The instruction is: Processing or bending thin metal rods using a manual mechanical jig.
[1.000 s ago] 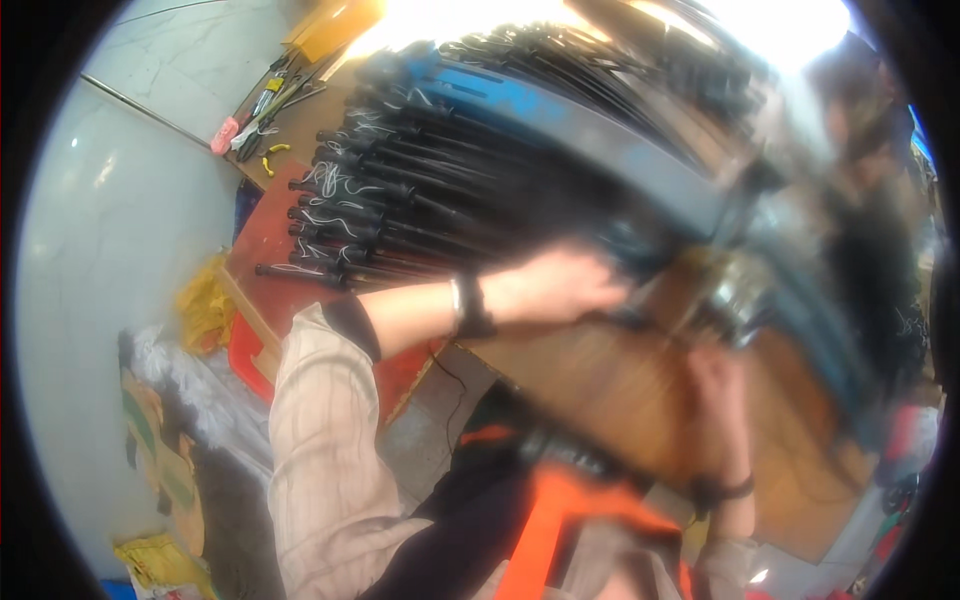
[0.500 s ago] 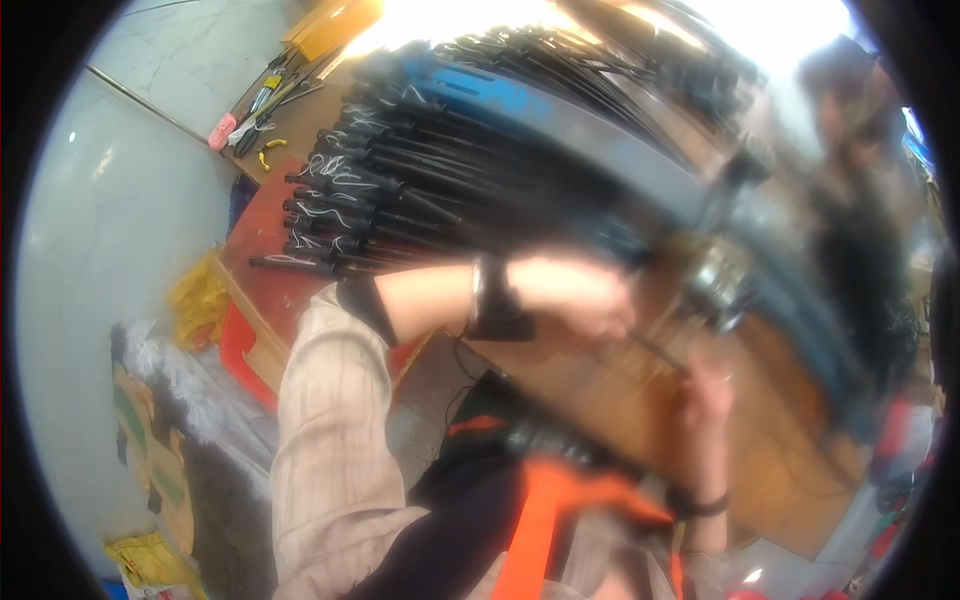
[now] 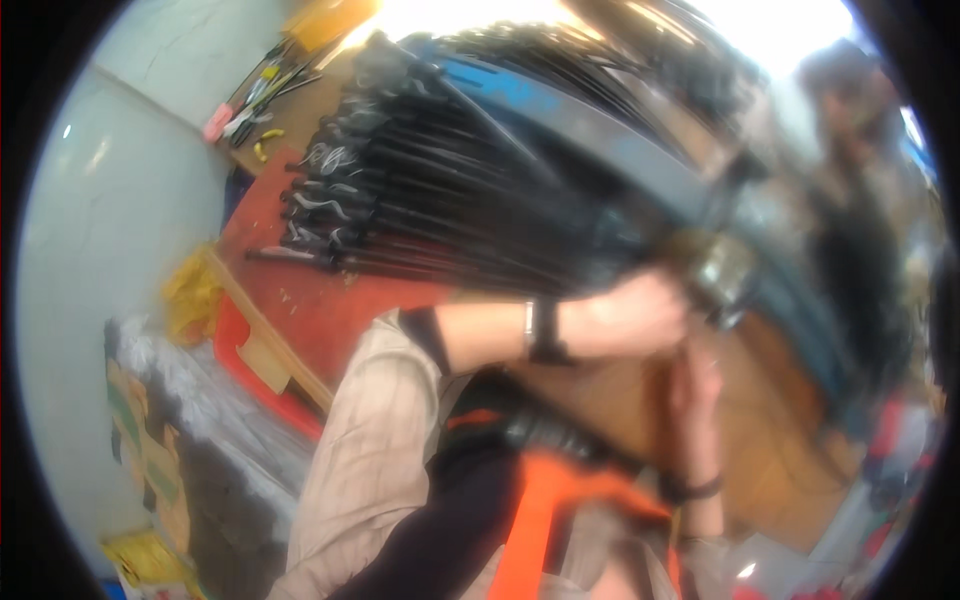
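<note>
My left hand reaches across from the left with its fingers curled closed, right beside a shiny round metal chuck-like part. What it grips, if anything, is hidden. Just below it is my right hand, raised from the lower edge, its fingertips close to the left hand; motion smears its fingers. Beyond my left arm, long black rods with pale wire loops at their ends lie in a row on a red board. A thin grey rod slants over them.
A long blue-grey beam runs behind the rods towards the chuck. Brown tabletop lies under my hands. Hand tools and a yellow bin sit at the far left. A blurred person is at the far right.
My left hand has moved right, closer to the chuck and to my right hand. The thin dark rod seen between my hands no longer shows. A grey rod now slants over the black rods.
</note>
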Tool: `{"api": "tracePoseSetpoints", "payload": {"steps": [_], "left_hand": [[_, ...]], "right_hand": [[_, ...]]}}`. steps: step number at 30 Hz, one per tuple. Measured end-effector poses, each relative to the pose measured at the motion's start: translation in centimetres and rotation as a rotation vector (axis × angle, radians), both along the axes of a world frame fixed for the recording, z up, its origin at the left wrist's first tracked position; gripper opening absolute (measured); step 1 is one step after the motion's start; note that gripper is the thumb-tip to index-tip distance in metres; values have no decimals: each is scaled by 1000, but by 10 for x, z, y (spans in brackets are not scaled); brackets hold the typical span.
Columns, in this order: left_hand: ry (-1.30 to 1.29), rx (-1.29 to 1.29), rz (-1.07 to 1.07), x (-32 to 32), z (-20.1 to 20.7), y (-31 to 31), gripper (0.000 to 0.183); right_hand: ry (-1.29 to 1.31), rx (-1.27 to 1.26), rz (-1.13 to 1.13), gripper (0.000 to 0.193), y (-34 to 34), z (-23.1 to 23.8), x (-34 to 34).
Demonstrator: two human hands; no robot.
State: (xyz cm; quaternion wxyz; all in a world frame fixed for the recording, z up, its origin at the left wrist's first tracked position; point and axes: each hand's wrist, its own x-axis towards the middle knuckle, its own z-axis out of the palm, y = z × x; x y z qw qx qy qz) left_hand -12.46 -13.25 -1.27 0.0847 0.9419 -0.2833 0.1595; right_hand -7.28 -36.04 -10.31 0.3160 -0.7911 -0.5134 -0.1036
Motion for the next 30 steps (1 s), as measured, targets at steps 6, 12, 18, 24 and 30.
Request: {"api": "tracePoseSetpoints", "payload": {"steps": [6, 12, 18, 24, 30], "left_hand": [[-134, 56, -159, 39, 73, -2, 14], [-85, 239, -230, 115, 103, -55, 55], [152, 271, -191, 131, 99, -82, 60], [68, 265, -251, 128, 107, -78, 57], [-52, 223, -242, 115, 115, -60, 55]], "right_hand": [[-206, 121, -636, 48, -112, 21, 46], [-96, 197, -462, 44, -181, 44, 88], [-269, 272, -761, 54, -180, 73, 98], [-115, 179, -984, 52, -158, 78, 94], [-311, 416, -591, 43, -117, 92, 78]]}}
